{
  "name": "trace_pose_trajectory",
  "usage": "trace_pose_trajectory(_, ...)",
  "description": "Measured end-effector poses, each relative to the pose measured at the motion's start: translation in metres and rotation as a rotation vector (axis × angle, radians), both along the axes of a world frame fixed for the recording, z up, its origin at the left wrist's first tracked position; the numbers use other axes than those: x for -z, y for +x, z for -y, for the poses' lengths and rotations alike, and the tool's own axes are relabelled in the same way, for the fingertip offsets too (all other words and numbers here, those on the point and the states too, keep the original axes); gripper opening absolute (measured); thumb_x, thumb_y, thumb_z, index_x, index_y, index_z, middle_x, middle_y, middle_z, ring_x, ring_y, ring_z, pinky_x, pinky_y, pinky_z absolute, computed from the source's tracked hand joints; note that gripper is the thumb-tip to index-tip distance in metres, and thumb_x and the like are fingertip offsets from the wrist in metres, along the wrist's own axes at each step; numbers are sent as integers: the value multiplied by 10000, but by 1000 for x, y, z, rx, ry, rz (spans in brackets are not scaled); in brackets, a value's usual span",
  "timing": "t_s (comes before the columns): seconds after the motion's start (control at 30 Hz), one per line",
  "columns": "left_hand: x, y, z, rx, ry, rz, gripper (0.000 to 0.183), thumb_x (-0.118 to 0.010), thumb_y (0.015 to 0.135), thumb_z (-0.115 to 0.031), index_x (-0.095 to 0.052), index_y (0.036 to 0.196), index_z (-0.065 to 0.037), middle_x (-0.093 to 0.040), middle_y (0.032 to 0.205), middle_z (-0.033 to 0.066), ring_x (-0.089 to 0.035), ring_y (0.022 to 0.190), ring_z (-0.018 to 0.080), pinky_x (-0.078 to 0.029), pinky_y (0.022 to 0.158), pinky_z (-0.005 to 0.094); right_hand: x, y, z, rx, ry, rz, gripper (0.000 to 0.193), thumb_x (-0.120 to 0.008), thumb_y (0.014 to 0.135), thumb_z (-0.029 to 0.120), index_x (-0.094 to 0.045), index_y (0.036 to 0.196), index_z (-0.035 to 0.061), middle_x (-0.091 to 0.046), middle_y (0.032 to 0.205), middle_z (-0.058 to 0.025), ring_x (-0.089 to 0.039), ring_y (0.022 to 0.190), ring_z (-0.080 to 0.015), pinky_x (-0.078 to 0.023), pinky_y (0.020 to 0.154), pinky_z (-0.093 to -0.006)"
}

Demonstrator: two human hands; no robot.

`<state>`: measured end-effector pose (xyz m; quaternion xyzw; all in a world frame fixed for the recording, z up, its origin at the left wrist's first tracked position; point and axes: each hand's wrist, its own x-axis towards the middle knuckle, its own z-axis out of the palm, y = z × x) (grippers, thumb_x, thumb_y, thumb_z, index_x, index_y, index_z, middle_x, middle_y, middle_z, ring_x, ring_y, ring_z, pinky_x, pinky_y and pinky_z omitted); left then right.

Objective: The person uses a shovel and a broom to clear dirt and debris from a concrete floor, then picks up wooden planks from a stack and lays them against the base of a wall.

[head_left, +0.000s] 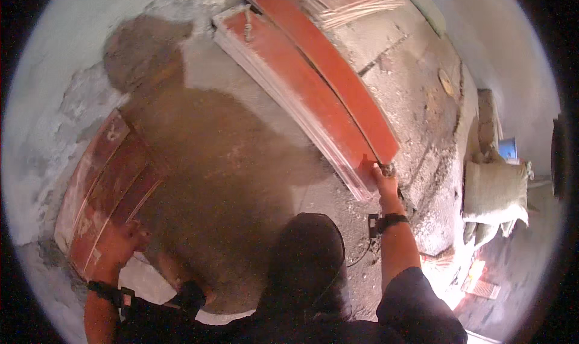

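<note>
My right hand (385, 180) is closed around the near end of a long orange-red board (338, 84), its thumb on top. That board lies along the right side of a stack of similar red boards (283, 81) with pale edges. On the left, my left hand (122, 241) is in shadow over several dark red boards (114, 181) laid side by side by the wall. Its fingers are loosely bent and a little apart, with nothing visible in them. Whether it touches the boards, I cannot tell.
A pale rough wall (54, 102) runs along the left. More thin boards (356, 3) are stacked at the far end. Gritty, crumbly floor (416, 102) lies to the right, with a filled pale sack (494, 190) beyond it. Bright light falls at lower right; my shadow covers the middle floor.
</note>
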<state>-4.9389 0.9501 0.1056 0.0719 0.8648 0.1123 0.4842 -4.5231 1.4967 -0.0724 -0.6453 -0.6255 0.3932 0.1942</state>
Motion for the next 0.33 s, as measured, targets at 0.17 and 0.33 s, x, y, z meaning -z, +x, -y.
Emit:
trace_pose_trajectory(0.17, 30, 10, -7, 31, 205, -37, 480, -648, 907, -187, -565, 1351, -24, -687, 1087, 117, -665, 911, 214, -541, 801, 344, -7, 26, -4, 261, -311, -377, 971, -778, 823, 424, -267, 1520, -21, -485, 1412, -186, -539, 1206, -283, -496, 897, -427)
trace_pose_trajectory(0.33, 51, 5, -4, -147, 234, -60, 505, -656, 886, -173, -560, 1362, -34, -708, 1059, 124, -687, 846, 217, -557, 771, 338, 5, 32, -44, 215, -370, -351, 551, -609, 919, 520, -559, 1347, 176, -552, 1385, -39, -439, 1343, -214, -316, 1081, -518)
